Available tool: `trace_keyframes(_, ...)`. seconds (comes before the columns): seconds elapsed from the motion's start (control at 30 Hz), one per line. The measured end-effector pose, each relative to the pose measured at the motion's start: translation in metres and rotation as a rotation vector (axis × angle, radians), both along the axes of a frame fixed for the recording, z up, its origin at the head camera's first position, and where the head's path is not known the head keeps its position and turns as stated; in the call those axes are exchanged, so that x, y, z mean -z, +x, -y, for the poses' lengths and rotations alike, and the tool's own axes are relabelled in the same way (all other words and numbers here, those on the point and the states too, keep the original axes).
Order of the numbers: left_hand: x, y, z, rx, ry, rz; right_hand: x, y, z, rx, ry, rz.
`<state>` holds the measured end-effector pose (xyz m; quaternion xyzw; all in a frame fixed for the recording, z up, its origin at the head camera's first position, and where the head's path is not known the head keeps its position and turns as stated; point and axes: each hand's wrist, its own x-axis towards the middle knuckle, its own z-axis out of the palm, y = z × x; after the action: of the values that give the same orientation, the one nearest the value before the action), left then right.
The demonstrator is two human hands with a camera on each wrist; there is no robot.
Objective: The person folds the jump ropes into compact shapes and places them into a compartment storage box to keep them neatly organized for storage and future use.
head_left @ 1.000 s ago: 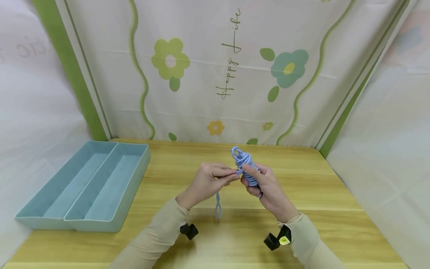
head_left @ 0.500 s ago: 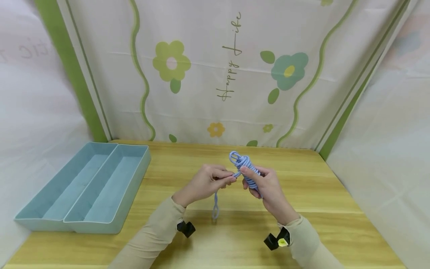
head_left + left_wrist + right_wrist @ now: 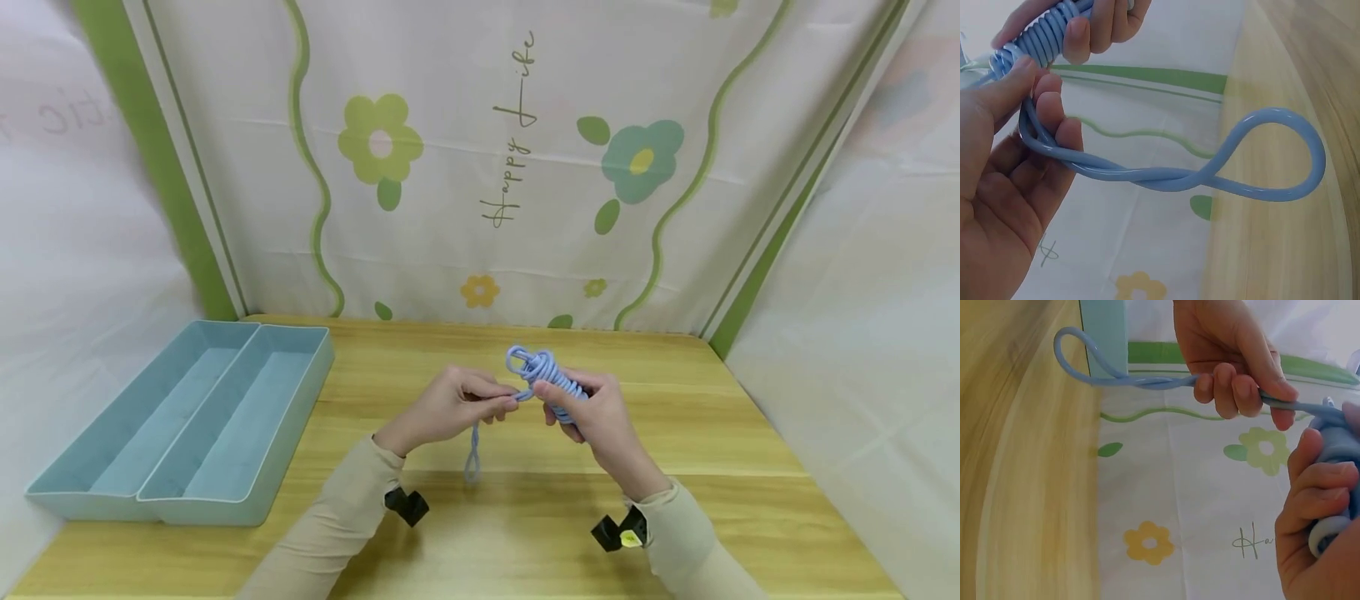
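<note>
A light-blue cord (image 3: 553, 377) is wound into a tight bundle with a loop sticking out at its upper left end. My right hand (image 3: 600, 412) grips the bundle, thumb across the coils. To its left, my left hand (image 3: 453, 402) pinches a doubled length of the cord between thumb and fingers, a short way off the bundle. Below the left hand hangs the twisted tail, ending in an open loop, clear in the left wrist view as a loop (image 3: 1317, 156). In the right wrist view the doubled strand runs straight from the bundle to the left fingertips (image 3: 1285, 415).
Two pale-blue trays (image 3: 258, 510) stand side by side at the left of the wooden table (image 3: 675, 533). A white curtain (image 3: 450, 242) with printed flowers hangs behind the table, with more fabric at both sides. Black wrist cameras sit on both sleeves.
The left hand has drawn slightly left and away from the bundle, and more doubled cord shows between the hands. The bundle has tipped and sunk a little in the right hand.
</note>
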<state>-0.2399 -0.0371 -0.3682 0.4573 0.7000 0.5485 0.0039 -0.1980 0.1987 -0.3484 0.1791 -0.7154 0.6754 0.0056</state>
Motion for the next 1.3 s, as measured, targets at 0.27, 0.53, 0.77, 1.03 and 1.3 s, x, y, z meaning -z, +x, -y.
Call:
trace_keyframes(0.27, -0.004, -0.005, 0.01, 0.099, -0.018, 0.049, -0.003, 0.005, -0.002, -0.052, 0.114, -0.178)
trace_keyframes(0.53, -0.007, -0.008, 0.02, 0.132, -0.081, 0.033, -0.004, 0.004, -0.002, -0.251, 0.212, -0.362)
trace_keyframes(0.77, -0.015, -0.02, 0.018, 0.012, -0.323, -0.098, 0.008, -0.004, 0.002, -0.275, 0.399, -0.407)
trace_keyframes(1.03, -0.045, -0.023, -0.007, 0.007, -0.763, -0.272, 0.01, -0.008, 0.008, -0.207, 0.808, -0.605)
trace_keyframes(1.3, -0.059, -0.015, -0.021, -0.117, -0.928, -0.385, 0.006, -0.011, 0.012, -0.144, 0.977, -0.684)
